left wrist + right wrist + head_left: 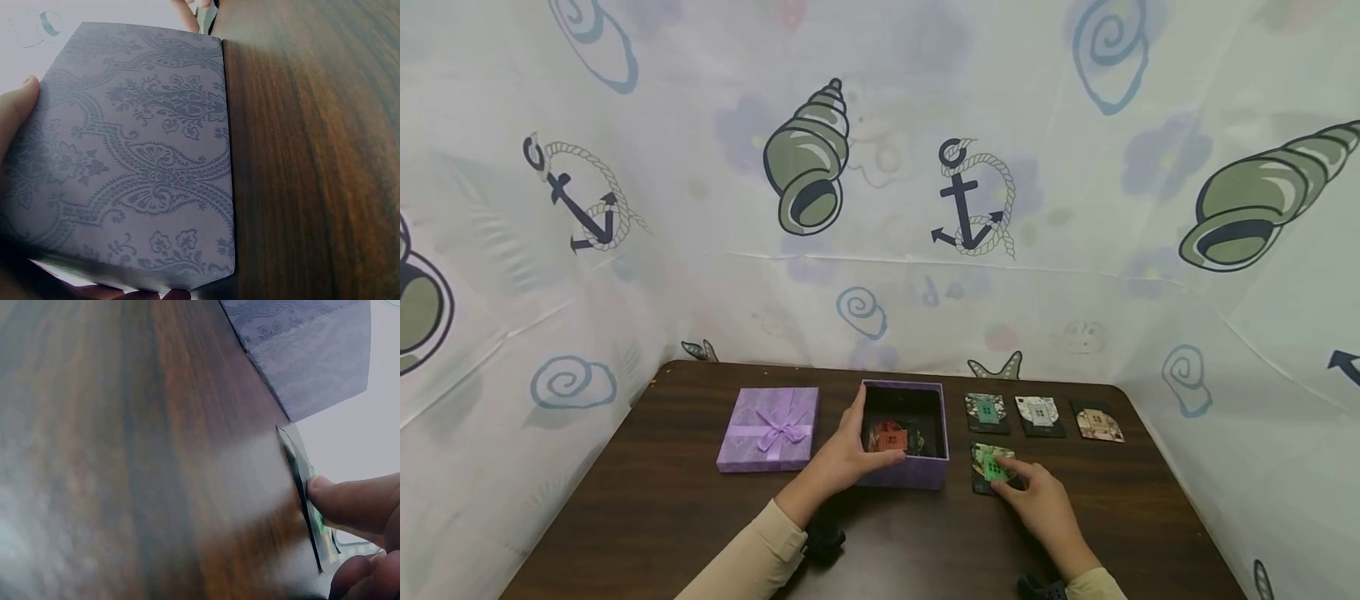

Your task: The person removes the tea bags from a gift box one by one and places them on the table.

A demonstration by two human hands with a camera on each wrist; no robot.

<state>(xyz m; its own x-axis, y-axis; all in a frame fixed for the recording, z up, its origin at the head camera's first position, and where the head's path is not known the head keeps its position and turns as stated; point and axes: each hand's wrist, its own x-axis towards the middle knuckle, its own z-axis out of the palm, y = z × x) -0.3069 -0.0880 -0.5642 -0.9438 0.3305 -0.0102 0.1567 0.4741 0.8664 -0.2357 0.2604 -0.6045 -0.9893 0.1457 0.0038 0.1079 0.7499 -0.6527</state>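
A purple patterned gift box point(904, 475) stands lidless on the table, with a small red-picture packet point(889, 437) and a dark greenish one inside. My left hand point(842, 454) grips the box's left side, thumb over the front rim; in the left wrist view the thumb point(17, 111) lies at the top edge of the patterned wall. To the right of the box, my right hand point(1037, 496) pinches a flat packet with a green picture point(988, 458) by its right part. Seen nearly edge-on in the right wrist view, this packet point(300, 481) has the thumb against its face.
The purple lid point(767, 429) with a ribbon bow lies left of the box. Behind the right hand, a row holds a teal packet point(987, 414), a white one point(1039, 416) and a beige one point(1097, 421). A printed cloth wall point(880, 250) surrounds the dark wooden table point(647, 492).
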